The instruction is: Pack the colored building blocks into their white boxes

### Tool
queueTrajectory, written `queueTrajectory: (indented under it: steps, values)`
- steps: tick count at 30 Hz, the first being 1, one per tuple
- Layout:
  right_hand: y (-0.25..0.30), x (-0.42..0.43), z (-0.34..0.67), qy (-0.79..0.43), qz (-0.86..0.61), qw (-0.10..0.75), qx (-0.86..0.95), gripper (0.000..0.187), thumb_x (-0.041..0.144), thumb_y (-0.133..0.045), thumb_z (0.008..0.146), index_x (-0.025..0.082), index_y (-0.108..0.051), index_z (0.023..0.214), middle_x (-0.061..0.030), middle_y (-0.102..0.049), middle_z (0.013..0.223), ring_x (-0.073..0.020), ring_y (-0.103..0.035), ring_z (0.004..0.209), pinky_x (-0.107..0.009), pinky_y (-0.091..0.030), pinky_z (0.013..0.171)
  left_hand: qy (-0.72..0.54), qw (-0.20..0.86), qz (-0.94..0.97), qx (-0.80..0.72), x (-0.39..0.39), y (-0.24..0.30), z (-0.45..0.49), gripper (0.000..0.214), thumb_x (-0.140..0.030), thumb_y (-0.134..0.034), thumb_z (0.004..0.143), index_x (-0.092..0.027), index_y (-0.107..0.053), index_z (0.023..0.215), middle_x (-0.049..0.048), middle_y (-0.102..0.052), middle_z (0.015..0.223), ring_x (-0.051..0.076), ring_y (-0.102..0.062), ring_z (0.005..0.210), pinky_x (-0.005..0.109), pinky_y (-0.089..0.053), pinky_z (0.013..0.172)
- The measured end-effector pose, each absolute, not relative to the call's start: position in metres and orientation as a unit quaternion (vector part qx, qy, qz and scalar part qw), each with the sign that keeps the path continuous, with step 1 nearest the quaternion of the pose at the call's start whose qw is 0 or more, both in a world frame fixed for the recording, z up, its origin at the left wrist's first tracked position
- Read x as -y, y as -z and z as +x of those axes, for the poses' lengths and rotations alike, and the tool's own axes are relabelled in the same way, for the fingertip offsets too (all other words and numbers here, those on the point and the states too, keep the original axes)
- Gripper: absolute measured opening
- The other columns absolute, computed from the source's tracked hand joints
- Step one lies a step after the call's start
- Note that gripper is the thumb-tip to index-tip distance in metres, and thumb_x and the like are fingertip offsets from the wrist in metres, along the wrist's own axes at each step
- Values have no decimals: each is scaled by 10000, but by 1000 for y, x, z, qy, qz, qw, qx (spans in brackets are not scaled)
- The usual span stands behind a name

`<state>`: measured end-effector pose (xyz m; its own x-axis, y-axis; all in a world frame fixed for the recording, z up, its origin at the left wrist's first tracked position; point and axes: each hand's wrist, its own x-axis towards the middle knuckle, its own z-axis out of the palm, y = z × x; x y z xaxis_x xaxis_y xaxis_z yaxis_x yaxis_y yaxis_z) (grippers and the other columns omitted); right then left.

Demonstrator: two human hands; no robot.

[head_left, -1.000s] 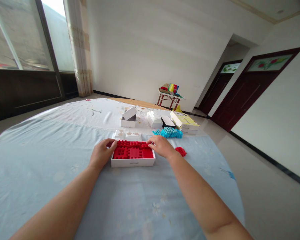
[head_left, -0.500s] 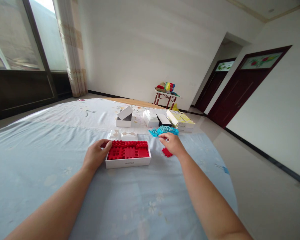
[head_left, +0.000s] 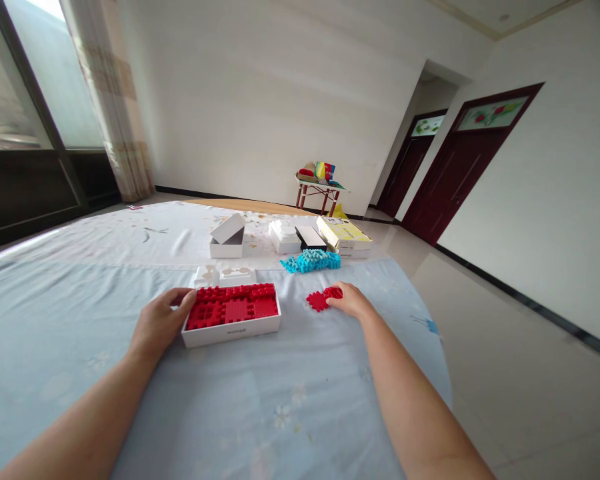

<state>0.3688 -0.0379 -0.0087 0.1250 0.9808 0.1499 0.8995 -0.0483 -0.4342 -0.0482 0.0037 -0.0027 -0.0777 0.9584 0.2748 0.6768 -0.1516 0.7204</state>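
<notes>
A white box (head_left: pixel 230 335) on the blue tablecloth is filled with red interlocking building blocks (head_left: pixel 237 309). My left hand (head_left: pixel 161 319) grips the box at its left end, the thumb by the blocks. To the right of the box, a loose red gear-edged block (head_left: pixel 317 301) lies flat on the cloth. Right beside it, my right hand (head_left: pixel 351 300) has its fingers closed on another red block (head_left: pixel 334 292), partly hidden by them. Beyond that hand sits a heap of blue blocks (head_left: pixel 313 261).
Behind the red-filled box are white molded inserts (head_left: pixel 237 276). Farther back stand a white box with a tilted lid (head_left: pixel 227 248), another white insert box (head_left: pixel 284 237), a black-and-white box (head_left: pixel 311 238) and a yellow box (head_left: pixel 347 233). A small table (head_left: pixel 320 187) stands by the wall.
My right hand has come nearer, from beside the blue heap to the loose red block, and a second red block now shows at its fingers. My left hand stays at the box; the view has shifted.
</notes>
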Motion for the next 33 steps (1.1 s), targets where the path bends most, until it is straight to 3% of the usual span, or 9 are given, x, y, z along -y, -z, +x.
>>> queueTrajectory:
  steps: [7, 15, 22, 33]
  values:
    - [16, 32, 372, -129, -690, 249, 668, 568, 164, -659, 599, 169, -544, 1155, -87, -613, 1102, -211, -578, 982, -323, -424, 878, -381, 181, 653, -629, -1, 0, -47, 382, -508, -496, 730, -194, -656, 878, 11, -682, 807, 192, -582, 809, 254, -419, 715]
    - [14, 37, 376, -99, -722, 234, 644, 672, 200, -643, 593, 132, -478, 1241, -141, -562, 1142, -256, -530, 1055, -378, -398, 918, -379, 173, 652, -633, 1, -3, -47, 381, -517, -491, 726, -206, -656, 871, 9, -684, 811, 195, -588, 817, 257, -427, 717]
    - [-12, 43, 345, -168, -595, 317, 719, 722, 160, -612, 603, 191, -407, 1295, -99, -513, 1221, -226, -495, 1107, -374, -369, 962, -380, 175, 659, -624, -1, 1, -50, 397, -520, -486, 731, -196, -656, 884, 22, -686, 822, 190, -592, 809, 253, -423, 716]
    - [-16, 58, 285, -180, -512, 122, 831, 719, 169, -619, 592, 186, -443, 1290, -104, -491, 1226, -251, -449, 1138, -353, -335, 979, -394, 167, 657, -621, 3, -2, -45, 416, -542, -452, 720, -202, -657, 846, 27, -687, 818, 193, -602, 797, 250, -442, 722]
